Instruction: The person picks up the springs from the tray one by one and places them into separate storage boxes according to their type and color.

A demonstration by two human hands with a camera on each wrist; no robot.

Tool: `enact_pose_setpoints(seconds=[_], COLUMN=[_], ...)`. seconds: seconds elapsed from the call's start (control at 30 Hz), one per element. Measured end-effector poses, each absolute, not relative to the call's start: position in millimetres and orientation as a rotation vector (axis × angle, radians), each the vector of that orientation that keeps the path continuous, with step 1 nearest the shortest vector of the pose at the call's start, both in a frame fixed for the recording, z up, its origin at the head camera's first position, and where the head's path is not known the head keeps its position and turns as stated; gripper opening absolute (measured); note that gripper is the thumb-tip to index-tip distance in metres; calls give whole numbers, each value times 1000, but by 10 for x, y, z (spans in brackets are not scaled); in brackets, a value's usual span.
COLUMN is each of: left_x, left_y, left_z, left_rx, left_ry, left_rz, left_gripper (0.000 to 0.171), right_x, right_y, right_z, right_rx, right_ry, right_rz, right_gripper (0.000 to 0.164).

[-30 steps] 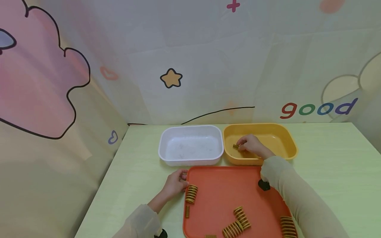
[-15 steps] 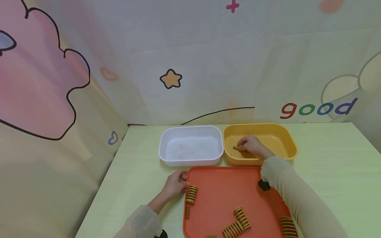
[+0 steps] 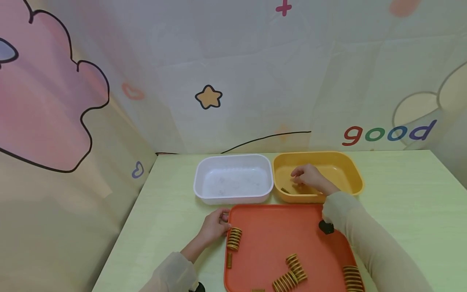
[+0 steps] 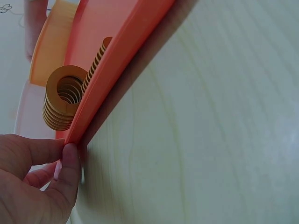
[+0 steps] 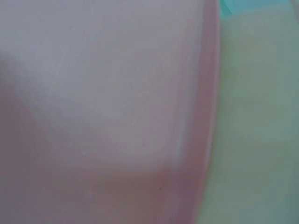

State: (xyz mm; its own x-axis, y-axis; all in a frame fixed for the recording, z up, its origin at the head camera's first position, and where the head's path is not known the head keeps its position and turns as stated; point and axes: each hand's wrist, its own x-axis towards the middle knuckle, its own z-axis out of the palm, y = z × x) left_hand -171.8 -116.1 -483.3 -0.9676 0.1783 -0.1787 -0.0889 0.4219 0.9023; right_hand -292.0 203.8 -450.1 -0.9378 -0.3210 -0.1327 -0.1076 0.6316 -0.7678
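Observation:
My right hand [image 3: 309, 178] is inside the yellow bin [image 3: 350, 194], fingers loosely bent with nothing between them. Near its fingertips a small spring [image 3: 285, 190] lies on the bin floor by the front wall. My left hand [image 3: 213, 225] pinches the left rim of the orange tray [image 3: 270, 235]; thumb and finger meet on that rim in the left wrist view. Right beside them on the tray are a large gold coil spring [image 4: 65, 91] and a thinner one [image 4: 97, 63]. The right wrist view shows only tray and table, no hand.
A white bin [image 3: 233, 199] stands left of the yellow one, both behind the tray. Two large springs [image 3: 285, 281] touch each other at the tray's front. Another spring [image 3: 352, 279] lies at its right edge, and a small one [image 3: 258, 290] is cut off below.
My right hand has let go of the small spring, which now lies lower in the yellow bin, nearer its front wall. The left hand stays on the tray rim.

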Motion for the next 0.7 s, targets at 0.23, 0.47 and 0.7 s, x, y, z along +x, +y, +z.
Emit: enact_pose_setpoints(seconds=[0.23, 0.47, 0.7], left_x=[-1720, -1662, -1720], left_y=[-1161, -1137, -1166], left_z=[-4829, -4697, -4851], left_rx=[69, 94, 76], left_ry=[2420, 2428, 2417], left_rz=[1583, 1581, 1581], left_gripper=[41, 39, 42], right_x=[-2886, -2868, -2809], right_y=[2071, 2144, 2168], right_z=[-4453, -4423, -4371], right_rx=[-382, -424, -440], right_ry=[2583, 2583, 2576], right_rz=[-1211, -1202, -1196], right_gripper=[23, 25, 25])
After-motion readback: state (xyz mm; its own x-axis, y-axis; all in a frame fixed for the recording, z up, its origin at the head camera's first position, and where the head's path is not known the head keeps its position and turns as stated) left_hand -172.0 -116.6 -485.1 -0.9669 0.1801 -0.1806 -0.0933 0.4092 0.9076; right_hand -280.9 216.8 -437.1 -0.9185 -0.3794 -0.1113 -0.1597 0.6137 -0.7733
